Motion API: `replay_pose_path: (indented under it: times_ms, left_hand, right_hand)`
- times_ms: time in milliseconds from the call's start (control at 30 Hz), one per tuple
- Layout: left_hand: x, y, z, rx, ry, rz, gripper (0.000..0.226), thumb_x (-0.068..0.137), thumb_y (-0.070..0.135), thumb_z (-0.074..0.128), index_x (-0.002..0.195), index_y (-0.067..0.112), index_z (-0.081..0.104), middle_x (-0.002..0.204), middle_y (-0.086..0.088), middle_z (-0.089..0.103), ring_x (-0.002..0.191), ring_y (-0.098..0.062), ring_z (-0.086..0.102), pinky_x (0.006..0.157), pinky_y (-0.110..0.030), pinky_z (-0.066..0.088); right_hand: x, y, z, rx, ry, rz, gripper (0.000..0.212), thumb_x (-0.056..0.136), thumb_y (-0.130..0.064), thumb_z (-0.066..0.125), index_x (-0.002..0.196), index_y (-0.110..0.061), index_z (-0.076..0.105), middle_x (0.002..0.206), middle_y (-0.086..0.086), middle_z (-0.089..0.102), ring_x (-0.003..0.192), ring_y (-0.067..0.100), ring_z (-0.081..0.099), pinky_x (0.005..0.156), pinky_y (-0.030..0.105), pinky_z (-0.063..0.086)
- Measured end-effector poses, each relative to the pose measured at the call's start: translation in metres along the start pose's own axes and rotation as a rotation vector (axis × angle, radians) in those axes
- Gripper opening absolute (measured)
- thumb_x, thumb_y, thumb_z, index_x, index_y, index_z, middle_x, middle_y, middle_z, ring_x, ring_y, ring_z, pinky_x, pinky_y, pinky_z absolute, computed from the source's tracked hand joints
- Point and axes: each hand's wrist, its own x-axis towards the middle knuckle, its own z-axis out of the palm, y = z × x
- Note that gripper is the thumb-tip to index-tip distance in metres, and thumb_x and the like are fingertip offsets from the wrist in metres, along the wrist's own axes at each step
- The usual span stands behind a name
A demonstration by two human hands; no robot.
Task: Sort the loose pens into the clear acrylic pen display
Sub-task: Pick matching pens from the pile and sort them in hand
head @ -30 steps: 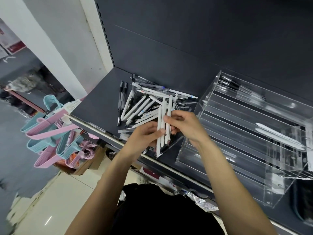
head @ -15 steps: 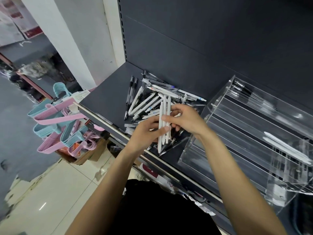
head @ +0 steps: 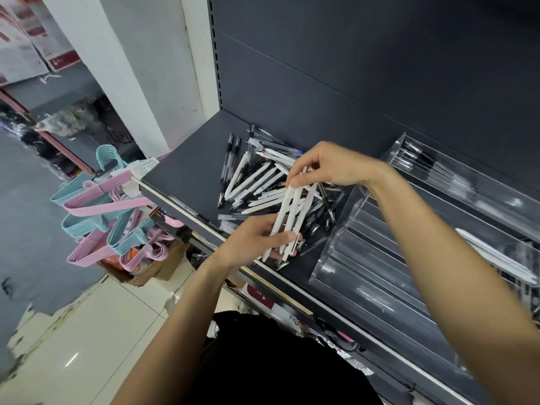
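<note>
Both hands hold one small bundle of white pens (head: 293, 213) above the dark shelf (head: 190, 173). The left hand (head: 257, 242) grips the lower part of the bundle, thumb laid across the front of the barrels and fingers curled behind them, so the pen tips stick out below the palm. The right hand (head: 330, 166) pinches the upper ends from above — thumb on the near side, fingers bent over the far side. The bundle slants from upper right to lower left and hangs just over the pile of loose pens (head: 257, 182), a jumble of white, clear and black-capped barrels lying crosswise on the shelf. Two black-capped pens (head: 230, 159) lie side by side at the pile's left edge. To the right, touching the pile's edge, stands the clear acrylic pen display (head: 380, 258) with stepped troughs; a few white pens (head: 493, 255) already lie in one trough at the right, and dark-capped ones in the top trough. Left of the shelf hang pink and blue hangers (head: 96, 211) — over a pale tiled floor (head: 96, 331).
</note>
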Motion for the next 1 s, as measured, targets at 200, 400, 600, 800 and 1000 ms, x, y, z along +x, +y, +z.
replay_pose_path:
  times_ms: [200, 400, 600, 800, 1000]
  left_hand:
    - [-0.003, -0.015, -0.01, 0.004, 0.064, -0.075, 0.028, 0.093, 0.006, 0.055, 0.12, 0.012, 0.059, 0.1, -0.011, 0.065, 0.084, -0.017, 0.069, 0.076, -0.026, 0.057]
    - [0.018, 0.0, 0.008, -0.507, 0.397, 0.032, 0.011, 0.094, 0.003, 0.051, 0.104, 0.003, 0.055, 0.099, -0.009, 0.071, 0.094, -0.026, 0.07, 0.084, -0.031, 0.057]
    - [0.037, 0.02, 0.027, -0.587, 0.312, 0.068, 0.015, 0.09, -0.004, 0.053, 0.086, 0.005, 0.064, 0.086, -0.006, 0.073, 0.086, -0.017, 0.07, 0.082, -0.026, 0.056]
    - [0.044, 0.019, 0.033, -0.645, 0.202, -0.012, 0.025, 0.092, -0.003, 0.049, 0.113, 0.005, 0.059, 0.09, -0.004, 0.074, 0.088, -0.016, 0.071, 0.076, -0.024, 0.056]
    - [0.049, 0.017, 0.035, -0.606, 0.149, -0.037, 0.023, 0.096, 0.012, 0.047, 0.114, 0.014, 0.063, 0.105, -0.006, 0.072, 0.1, -0.019, 0.068, 0.081, -0.026, 0.056]
  right_hand:
    - [-0.024, 0.026, -0.002, 0.377, 0.477, 0.06, 0.005, 0.088, -0.016, 0.065, 0.085, -0.019, 0.066, 0.069, 0.006, 0.064, 0.057, 0.015, 0.061, 0.056, 0.026, 0.051]
    - [-0.04, 0.014, 0.069, 0.719, 1.069, 0.092, 0.005, 0.091, -0.01, 0.059, 0.088, -0.013, 0.056, 0.077, -0.004, 0.065, 0.07, 0.013, 0.069, 0.069, 0.024, 0.057]
    - [-0.038, 0.01, 0.123, 0.665, 1.242, 0.114, 0.008, 0.091, -0.015, 0.06, 0.089, -0.022, 0.058, 0.083, -0.011, 0.065, 0.082, 0.013, 0.065, 0.077, 0.028, 0.053]
    - [-0.045, 0.012, 0.133, 0.595, 1.269, 0.17, 0.008, 0.091, -0.015, 0.059, 0.092, -0.022, 0.059, 0.086, -0.021, 0.062, 0.082, 0.002, 0.059, 0.074, 0.018, 0.046]
    - [-0.056, 0.012, 0.141, 0.643, 1.276, 0.252, 0.004, 0.092, -0.016, 0.058, 0.092, -0.02, 0.058, 0.083, -0.015, 0.064, 0.076, 0.002, 0.059, 0.068, 0.017, 0.046]
